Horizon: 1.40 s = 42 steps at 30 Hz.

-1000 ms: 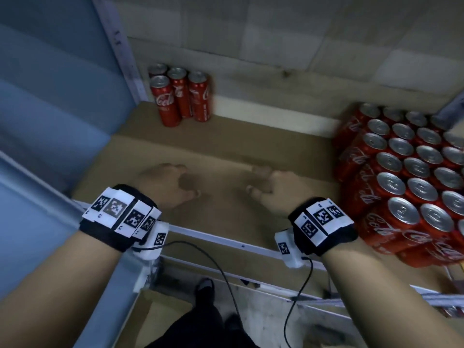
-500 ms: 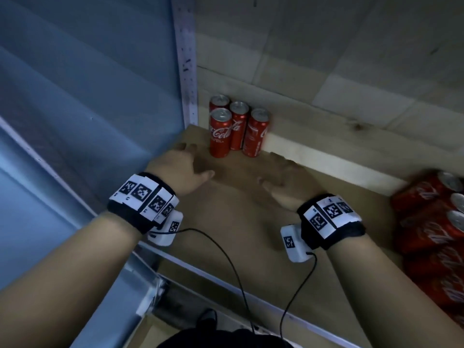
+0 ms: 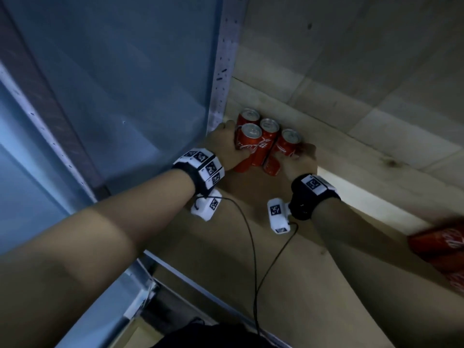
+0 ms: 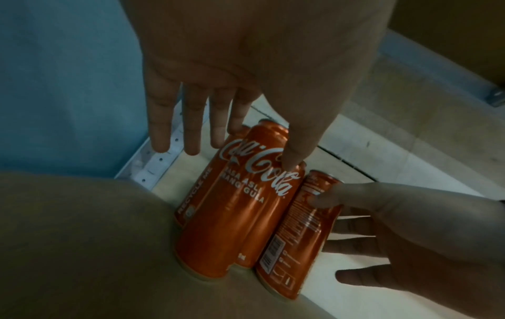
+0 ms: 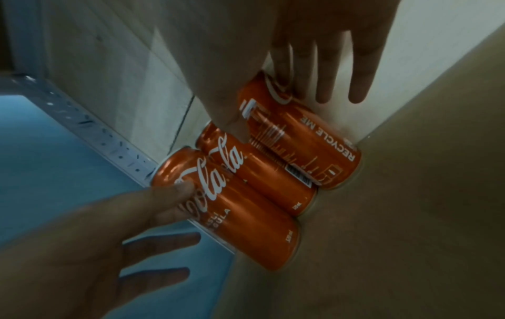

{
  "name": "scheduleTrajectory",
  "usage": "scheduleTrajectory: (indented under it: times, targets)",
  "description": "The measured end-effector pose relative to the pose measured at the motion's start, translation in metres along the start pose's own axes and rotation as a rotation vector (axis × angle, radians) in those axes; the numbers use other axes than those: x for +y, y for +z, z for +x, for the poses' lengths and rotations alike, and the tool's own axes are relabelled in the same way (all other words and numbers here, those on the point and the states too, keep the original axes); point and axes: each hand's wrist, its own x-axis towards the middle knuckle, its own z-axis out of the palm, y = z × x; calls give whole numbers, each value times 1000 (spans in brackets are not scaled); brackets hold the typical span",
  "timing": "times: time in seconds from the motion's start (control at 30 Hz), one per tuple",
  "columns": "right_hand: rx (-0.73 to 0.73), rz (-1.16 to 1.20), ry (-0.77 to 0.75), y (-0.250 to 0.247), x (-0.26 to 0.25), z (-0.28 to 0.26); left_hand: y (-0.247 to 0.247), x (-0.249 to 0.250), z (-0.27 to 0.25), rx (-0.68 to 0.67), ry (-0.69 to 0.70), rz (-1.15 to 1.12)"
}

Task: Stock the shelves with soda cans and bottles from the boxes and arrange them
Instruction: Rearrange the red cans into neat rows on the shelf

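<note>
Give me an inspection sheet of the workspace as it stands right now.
Surface: brown shelf board, bare in the middle.
Job's things: four red cans upright, bunched in the back left corner; more red cans at the right edge, cut off by the frame.
Clutter: nothing seen.
Hands: left hand grips the cluster's left side, thumb on the front can; right hand grips the rightmost can, thumb on its front, fingers behind.
Cables: two black leads run from the white wrist cameras down over the shelf edge.
Surroundings: grey perforated upright, blue panel on the left, pale block wall behind.
</note>
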Motion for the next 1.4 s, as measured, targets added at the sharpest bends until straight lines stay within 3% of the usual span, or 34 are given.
scheduleTrajectory:
  times: [0.3,0.5,0.6,0.8,1.07,1.23,1.4]
  targets:
    - [69,77,6,18,-1,6,24,-2,10,29,22,-132]
    - [20,213,-56,7,13,-6,30,-11,9,85,97,-208]
    - [70,370,-65,-8,18,-19,34,-17,7,132,133,-252]
    - [31,643,-53,-41,38,-42,47,8,-11,35,109,-773]
    - [49,544,-88,-93,65,-63,65,59,-29,-47,187,-764]
    - [174,495,-44,-124,87,-78,86,90,-50,-146,183,-752]
    - [237,439,-40,-166,118,-103,116,128,-72,-155,162,-728]
